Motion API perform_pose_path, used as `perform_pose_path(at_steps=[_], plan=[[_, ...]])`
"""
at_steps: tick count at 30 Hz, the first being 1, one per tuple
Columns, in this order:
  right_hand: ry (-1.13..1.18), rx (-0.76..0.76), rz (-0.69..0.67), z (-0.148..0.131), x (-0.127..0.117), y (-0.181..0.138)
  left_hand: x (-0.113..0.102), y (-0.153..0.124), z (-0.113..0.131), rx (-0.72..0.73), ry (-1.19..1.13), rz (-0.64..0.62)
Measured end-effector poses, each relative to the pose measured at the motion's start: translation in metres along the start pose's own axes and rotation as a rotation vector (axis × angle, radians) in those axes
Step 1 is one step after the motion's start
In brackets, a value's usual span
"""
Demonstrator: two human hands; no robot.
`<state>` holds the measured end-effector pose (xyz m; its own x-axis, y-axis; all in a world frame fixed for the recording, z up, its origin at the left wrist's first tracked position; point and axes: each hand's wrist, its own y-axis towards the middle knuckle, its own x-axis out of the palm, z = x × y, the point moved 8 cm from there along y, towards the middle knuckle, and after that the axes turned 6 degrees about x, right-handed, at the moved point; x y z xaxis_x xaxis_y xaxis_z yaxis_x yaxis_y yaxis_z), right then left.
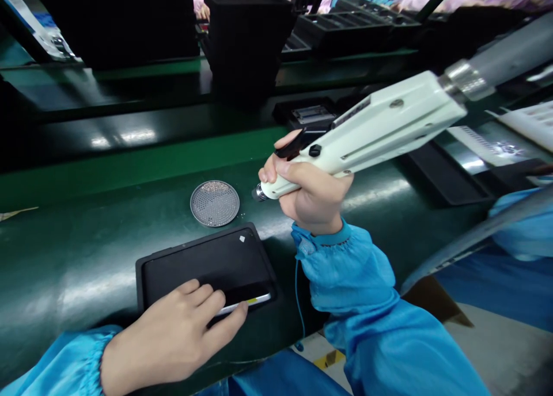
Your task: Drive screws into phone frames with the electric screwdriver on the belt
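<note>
My right hand (313,191) is wrapped round a white electric screwdriver (380,131) near its nose, the tip pointing left and down above the table. A grey hose or cable sleeve leads from its far end to the upper right. My left hand (173,332) rests with fingers apart on a flat black device with a glossy panel (203,269), its thumb by the silvery lower edge. That device lies in a shallow black tray (139,275); a small white square sticker sits near its upper right corner. Just beyond it is a round perforated dish (215,203) holding tiny screws.
The green table (86,240) stretches sideways. Stacked black trays (248,33) stand at the back, with people in pink and blue clothing behind them. A black tray (449,174) lies to the right, near another blue sleeve (525,223). A few tiny bits lie beside the dish.
</note>
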<state>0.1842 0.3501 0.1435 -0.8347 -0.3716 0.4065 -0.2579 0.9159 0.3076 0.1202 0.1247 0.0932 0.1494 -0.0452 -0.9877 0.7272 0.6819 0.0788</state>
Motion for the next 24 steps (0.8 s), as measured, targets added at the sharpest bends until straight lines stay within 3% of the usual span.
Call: perform_pose_path(at_steps=[5,11,17,21,24], plan=[[0.013,0.027,-0.021,0.006,-0.002,0.002,0.000,-0.006,-0.034,-0.075,0.010,0.071],[0.014,0.045,-0.015,0.007,-0.002,0.003,0.021,-0.023,-0.099,-0.295,0.066,-0.004],[0.023,0.059,0.031,0.003,-0.011,0.009,0.041,-0.028,-0.110,-0.331,0.024,-0.055],[0.022,0.008,0.064,-0.005,-0.023,0.018,0.030,-0.046,-0.114,-0.356,-0.023,-0.043],[0.038,0.025,0.118,-0.002,-0.034,0.024,0.005,-0.067,-0.145,-0.515,-0.017,0.023]])
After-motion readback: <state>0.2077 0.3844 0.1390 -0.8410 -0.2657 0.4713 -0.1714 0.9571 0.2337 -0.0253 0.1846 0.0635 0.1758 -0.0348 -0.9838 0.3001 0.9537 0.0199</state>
